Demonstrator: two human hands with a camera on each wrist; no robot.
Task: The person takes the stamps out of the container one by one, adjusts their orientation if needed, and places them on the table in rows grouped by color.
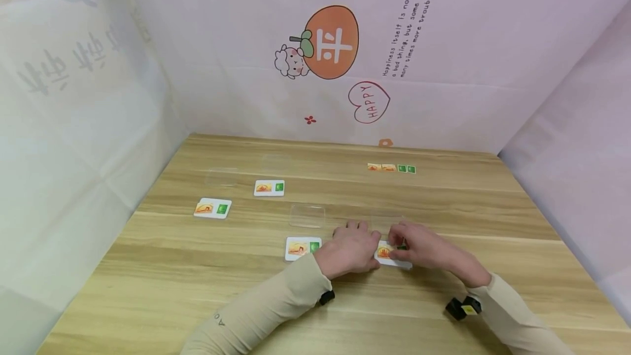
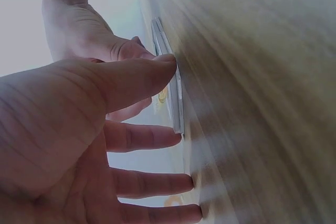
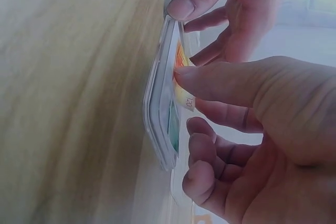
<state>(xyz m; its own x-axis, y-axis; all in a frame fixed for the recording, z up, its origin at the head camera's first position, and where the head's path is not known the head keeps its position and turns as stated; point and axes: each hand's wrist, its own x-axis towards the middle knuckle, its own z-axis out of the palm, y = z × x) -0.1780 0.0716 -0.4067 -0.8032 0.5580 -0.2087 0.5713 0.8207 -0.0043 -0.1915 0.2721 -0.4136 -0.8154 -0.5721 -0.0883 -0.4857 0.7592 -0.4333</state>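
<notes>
My left hand [image 1: 349, 248] holds a small stacked white card [image 1: 396, 263] by its left end, thumb on the near edge and index finger at the far corner. The other left fingers stretch out onto the table. Over the same card, my right hand [image 1: 421, 242] pinches an orange picture sticker [image 3: 185, 98] between thumb and index finger. One end of this sticker, printed with 120, stands up off the card. A green sticker [image 3: 173, 127] lies beside it on the card, partly covered in the head view. The remaining right fingers are curled.
Three more white cards with orange and green stickers lie left: one card [image 1: 293, 249] by my left hand, another card [image 1: 269, 188] farther back, a third card [image 1: 212, 209] far left. Clear plastic pieces [image 1: 307, 216] lie behind them. Loose orange stickers [image 1: 388, 167] and green stickers [image 1: 407, 169] sit at the back.
</notes>
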